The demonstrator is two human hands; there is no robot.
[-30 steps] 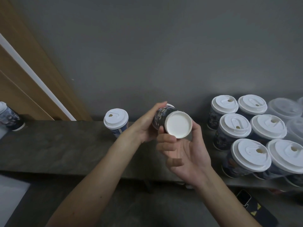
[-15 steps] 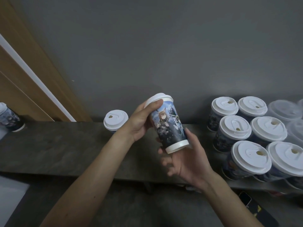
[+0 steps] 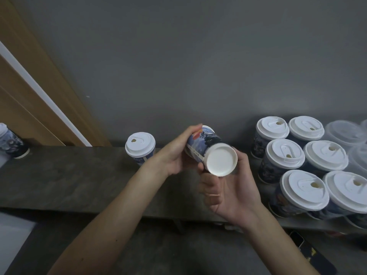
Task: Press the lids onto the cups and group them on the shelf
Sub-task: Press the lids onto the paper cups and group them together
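A printed paper cup (image 3: 204, 144) lies tipped on its side above the dark shelf (image 3: 69, 175), its white base (image 3: 221, 159) turned toward me and its lid end hidden behind my fingers. My left hand (image 3: 176, 153) grips the cup's upper part near the lid. My right hand (image 3: 228, 185) cradles the base end from below, fingers curled round it. One lidded cup (image 3: 140, 148) stands alone just left of my hands. Several lidded cups (image 3: 284, 155) stand grouped on the shelf at the right.
Another cup (image 3: 11, 141) stands at the far left end of the shelf. Clear plastic lids or cups (image 3: 345, 132) sit at the back right. A grey wall rises behind the shelf and a wooden panel (image 3: 29, 92) slants at the left. A dark phone-like object (image 3: 309, 253) lies below.
The cup was tipped base-toward-me, swung nearly upright half a second ago, and has tilted back with its base facing me. Both hands kept hold throughout.
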